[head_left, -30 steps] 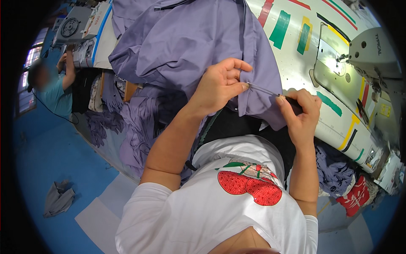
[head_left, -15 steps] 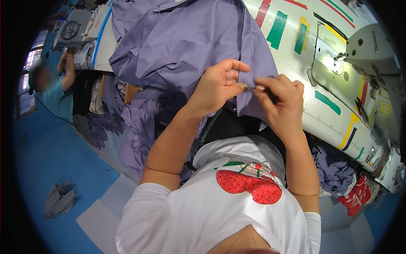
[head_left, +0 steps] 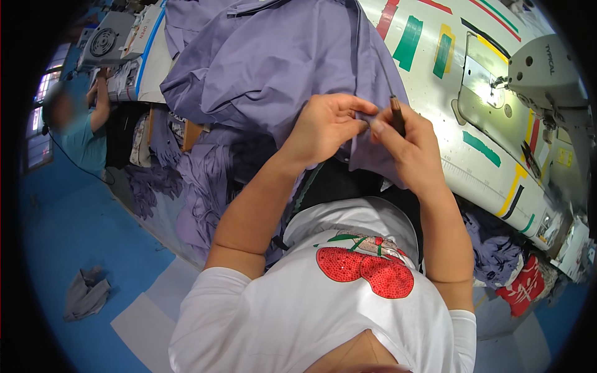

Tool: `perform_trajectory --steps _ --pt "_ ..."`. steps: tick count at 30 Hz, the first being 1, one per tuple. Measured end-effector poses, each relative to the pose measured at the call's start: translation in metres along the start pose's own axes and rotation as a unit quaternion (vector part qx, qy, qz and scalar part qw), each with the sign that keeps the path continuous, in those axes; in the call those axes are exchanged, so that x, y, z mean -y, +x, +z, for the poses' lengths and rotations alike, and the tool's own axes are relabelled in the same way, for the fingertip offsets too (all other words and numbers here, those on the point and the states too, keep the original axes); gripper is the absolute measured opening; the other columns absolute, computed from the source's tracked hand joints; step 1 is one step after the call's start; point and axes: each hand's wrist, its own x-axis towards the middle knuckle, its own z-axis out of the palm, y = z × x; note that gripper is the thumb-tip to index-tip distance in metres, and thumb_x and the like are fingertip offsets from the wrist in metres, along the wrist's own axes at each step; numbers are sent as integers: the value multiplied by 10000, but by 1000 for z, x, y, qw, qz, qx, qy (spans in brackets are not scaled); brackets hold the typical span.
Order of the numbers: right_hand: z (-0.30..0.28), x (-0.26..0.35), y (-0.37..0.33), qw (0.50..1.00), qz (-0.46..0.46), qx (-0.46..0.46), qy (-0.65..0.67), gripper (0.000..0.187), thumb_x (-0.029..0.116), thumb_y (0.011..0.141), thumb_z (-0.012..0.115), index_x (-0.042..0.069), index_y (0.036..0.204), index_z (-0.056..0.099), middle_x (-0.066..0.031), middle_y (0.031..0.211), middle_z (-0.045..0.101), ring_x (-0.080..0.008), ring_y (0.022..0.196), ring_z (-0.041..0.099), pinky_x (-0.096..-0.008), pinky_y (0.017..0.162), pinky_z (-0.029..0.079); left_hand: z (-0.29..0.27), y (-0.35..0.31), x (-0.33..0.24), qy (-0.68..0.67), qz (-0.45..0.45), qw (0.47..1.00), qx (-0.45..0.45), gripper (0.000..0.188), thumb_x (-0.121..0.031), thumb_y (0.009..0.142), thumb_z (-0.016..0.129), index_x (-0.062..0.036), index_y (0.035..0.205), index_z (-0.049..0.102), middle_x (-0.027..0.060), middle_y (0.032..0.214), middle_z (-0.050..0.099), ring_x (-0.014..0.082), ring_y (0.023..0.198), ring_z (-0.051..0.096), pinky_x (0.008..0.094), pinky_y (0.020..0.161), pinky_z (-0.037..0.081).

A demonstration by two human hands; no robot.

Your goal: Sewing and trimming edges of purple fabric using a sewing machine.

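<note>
The right hand [head_left: 407, 140] is clamped on a slim tool [head_left: 397, 117], its dark handle tucked between fingers and palm and its thin metal shaft aimed toward the top of the frame. A second ago that shaft ran across to the left fingertips; now it stands turned up and away from them, and the right thumb and forefinger have come in close to the left ones. This suggests that bare fingertips, rather than the tool's tip, are now doing the work at the fabric's edge. The left hand [head_left: 320, 130] has barely moved: its thumb and fingers are drawn together, pinching the purple cloth [head_left: 267, 68] near a folded edge. Whatever small bit lies between the two thumbs is too fine to make out.

The purple cloth spreads from the centre to the top of the frame, its right side lying over the white table [head_left: 435, 102]. Farther right stand a lit sewing machine [head_left: 541, 74] and, lower, a pair of small snips [head_left: 532, 160]. More purple fabric [head_left: 208, 186] hangs left of centre. A co-worker [head_left: 84, 140] sits at the far left, and a grey cloth [head_left: 87, 294] lies on the blue floor [head_left: 50, 248], lower left.
</note>
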Motion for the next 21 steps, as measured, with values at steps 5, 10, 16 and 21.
perform_trajectory --steps 5,10,16,21 --pt "-10 -2 -31 984 118 -6 130 119 104 906 616 21 831 575 20 716 551 -62 657 495 -226 599 388 16 -4 6 31 -33 999 0 221 56 880 582 62 1090 652 45 838 670 57 709 583 209 619 464" --pt "2 -2 -69 964 175 12 202 130 94 925 620 18 840 558 21 724 553 -57 677 500 -224 628 411 23 7 -16 245 45 961 -123 230 37 883 607 8 1106 655 -105 635 471 -13 588 360 186 523 294" --pt "-12 -18 -83 988 44 -97 -108 87 59 895 638 0 886 575 -22 645 533 -68 578 449 -236 548 388 10 12 1 121 60 990 -50 232 53 877 601 33 1107 617 -71 758 509 -14 630 413 191 546 342" --pt "-25 -17 -78 936 -75 -203 -276 161 144 884 682 55 1016 654 -45 748 581 -206 679 521 -341 666 408 6 4 -14 184 -33 982 -9 304 75 829 626 57 1131 591 -55 754 547 -4 650 475 160 598 384"
